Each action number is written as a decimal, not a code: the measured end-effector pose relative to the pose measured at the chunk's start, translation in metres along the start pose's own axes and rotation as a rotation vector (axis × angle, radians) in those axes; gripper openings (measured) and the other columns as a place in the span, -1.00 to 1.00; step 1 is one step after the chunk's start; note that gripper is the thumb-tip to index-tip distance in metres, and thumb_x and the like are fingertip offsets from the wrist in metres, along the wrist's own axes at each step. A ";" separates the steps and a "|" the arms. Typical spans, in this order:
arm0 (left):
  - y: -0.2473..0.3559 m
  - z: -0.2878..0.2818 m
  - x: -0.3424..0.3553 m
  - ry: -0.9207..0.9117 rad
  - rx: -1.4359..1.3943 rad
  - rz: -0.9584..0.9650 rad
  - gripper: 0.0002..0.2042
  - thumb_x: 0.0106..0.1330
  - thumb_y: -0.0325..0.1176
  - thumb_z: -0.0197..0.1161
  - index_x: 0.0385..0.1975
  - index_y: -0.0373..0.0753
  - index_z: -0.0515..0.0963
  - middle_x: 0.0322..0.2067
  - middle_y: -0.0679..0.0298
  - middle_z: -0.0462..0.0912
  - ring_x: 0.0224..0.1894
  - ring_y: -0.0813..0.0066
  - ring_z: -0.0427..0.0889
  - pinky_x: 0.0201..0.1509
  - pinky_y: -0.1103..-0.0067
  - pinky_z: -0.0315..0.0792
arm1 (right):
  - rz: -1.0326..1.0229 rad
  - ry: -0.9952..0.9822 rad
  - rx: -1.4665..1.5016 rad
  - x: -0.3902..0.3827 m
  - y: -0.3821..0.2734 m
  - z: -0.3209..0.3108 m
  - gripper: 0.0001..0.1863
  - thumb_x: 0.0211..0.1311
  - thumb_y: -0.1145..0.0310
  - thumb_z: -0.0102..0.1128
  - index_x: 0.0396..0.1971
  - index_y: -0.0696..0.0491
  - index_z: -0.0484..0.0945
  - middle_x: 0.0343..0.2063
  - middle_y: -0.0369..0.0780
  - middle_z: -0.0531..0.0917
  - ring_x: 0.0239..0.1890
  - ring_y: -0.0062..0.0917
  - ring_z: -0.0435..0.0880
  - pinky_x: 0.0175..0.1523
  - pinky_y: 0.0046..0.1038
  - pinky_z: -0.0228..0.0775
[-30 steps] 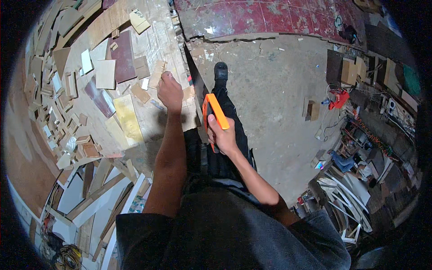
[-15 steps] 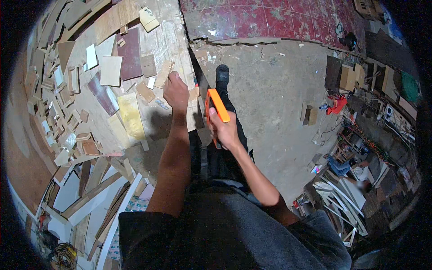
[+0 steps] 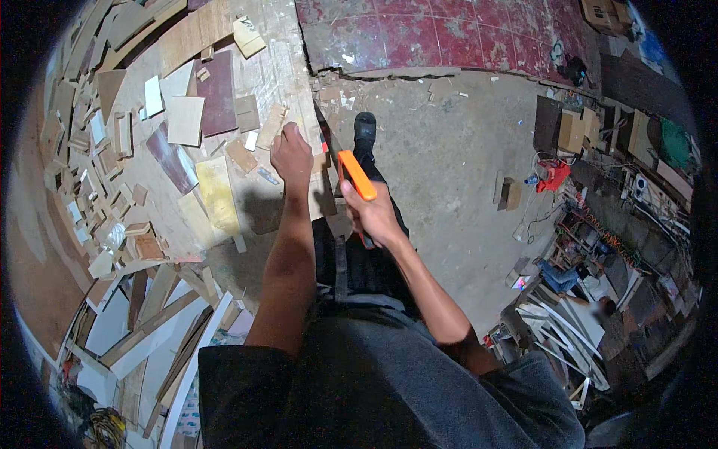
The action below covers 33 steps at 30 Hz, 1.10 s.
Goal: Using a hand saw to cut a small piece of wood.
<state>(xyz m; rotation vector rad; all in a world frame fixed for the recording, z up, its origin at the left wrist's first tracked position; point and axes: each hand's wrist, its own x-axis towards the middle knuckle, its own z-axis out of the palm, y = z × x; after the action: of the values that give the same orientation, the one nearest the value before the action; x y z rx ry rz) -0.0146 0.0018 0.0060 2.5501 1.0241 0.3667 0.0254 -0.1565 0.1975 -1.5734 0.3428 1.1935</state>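
The orange tool (image 3: 357, 176) is right out in front of me, just off the right edge of the worktable (image 3: 280, 67), and my right hand (image 3: 374, 213) has it by the grip, fingers wrapped round and pressed shut on it, thumb along the near side. As for writing, I can't make out any on the orange bit from this angle. There's a small bluish slip (image 3: 268, 176) on the table that could be printed, way too small to read, and a pale wood offcut (image 3: 249, 37) near the top has dark scribbly marks that are just a blur to me. My left hand (image 3: 292, 159) is over the table near its right edge, back of the hand up, fingers curled in. The undersides are hidden, so I honestly can't tell if they're pinching anything. Just beyond the knuckles there's a small wood block (image 3: 276, 120). Left of that it's scrap city: yellow board (image 3: 215, 196), dark red board (image 3: 218, 93), pale square panel (image 3: 186, 121). My black shoe (image 3: 364, 127) is on the concrete floor (image 3: 456, 150), red tiles (image 3: 449, 41) past it, and off to the right there's somebody in blue trousers (image 3: 559, 277) beside a heap of white strips (image 3: 561, 329).
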 end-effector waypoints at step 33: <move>-0.009 0.002 -0.003 0.035 0.042 0.000 -0.91 0.44 -0.35 0.13 -0.16 -0.15 0.48 -0.46 0.11 0.58 -0.36 0.05 0.59 -0.29 0.20 0.45 | -0.002 -0.007 0.131 -0.003 0.012 0.000 -0.51 0.47 0.01 0.14 -0.57 0.06 0.42 -0.78 -0.35 0.38 -0.80 -0.65 0.32 -0.66 -0.52 0.17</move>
<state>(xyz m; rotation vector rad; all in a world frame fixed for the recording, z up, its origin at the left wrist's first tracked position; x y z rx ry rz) -0.0218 0.0056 0.0002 2.5896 1.0553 0.3958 0.0151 -0.1622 0.1924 -1.4560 0.4069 1.1521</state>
